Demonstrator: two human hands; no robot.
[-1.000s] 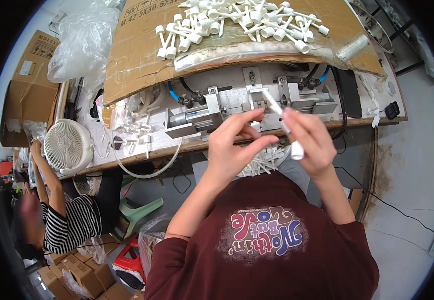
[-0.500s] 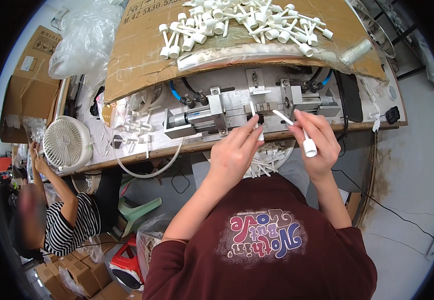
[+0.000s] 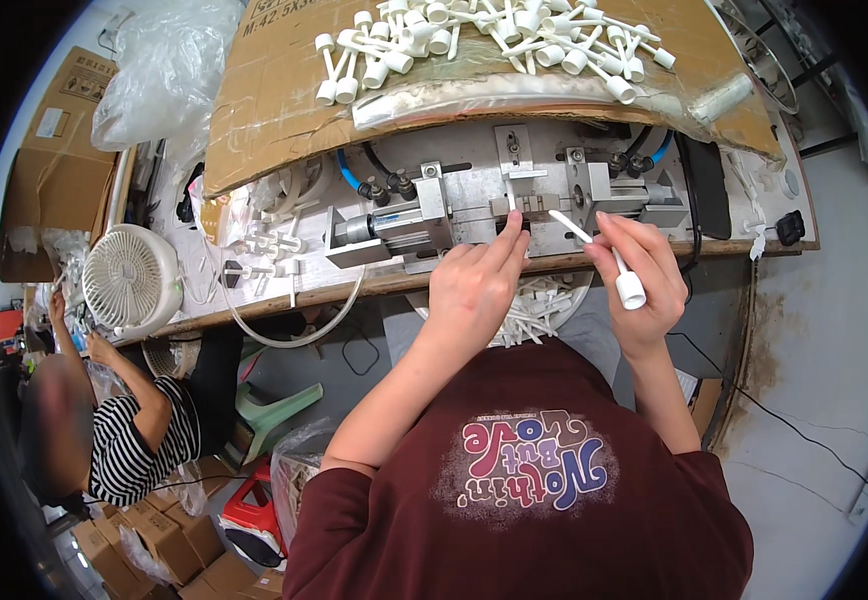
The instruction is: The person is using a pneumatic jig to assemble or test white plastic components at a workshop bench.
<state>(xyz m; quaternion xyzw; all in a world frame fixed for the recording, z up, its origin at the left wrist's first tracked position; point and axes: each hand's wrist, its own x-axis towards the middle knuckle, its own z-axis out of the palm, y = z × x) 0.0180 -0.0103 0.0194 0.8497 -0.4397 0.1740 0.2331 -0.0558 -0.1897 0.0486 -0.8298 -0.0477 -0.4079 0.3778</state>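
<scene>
My left hand (image 3: 474, 285) reaches to the metal fixture block (image 3: 539, 207) at the middle of the bench device. Its fingers are close together, with the fingertips on a white plastic stick (image 3: 511, 188) that lies at the block; its near end is hidden under the fingers. My right hand (image 3: 644, 280) is closed, just right of the block. Between its fingertips is a white stick (image 3: 571, 226) pointing up and left. A white scoop-like piece with a round cup (image 3: 631, 290) hangs from the same fingers. Whether these are joined I cannot tell.
Metal cylinders (image 3: 384, 235) with blue and black hoses flank the block. Above, a cardboard sheet (image 3: 284, 140) carries a heap of white scoop-like pieces (image 3: 494, 30). A round container (image 3: 544, 310) of white pieces sits below the bench edge. A fan (image 3: 132, 280) and another person (image 3: 139, 440) are at left.
My left hand has shifted slightly forward and right, bringing the stick against the block. My right hand has moved a little right and down, still holding its white pieces.
</scene>
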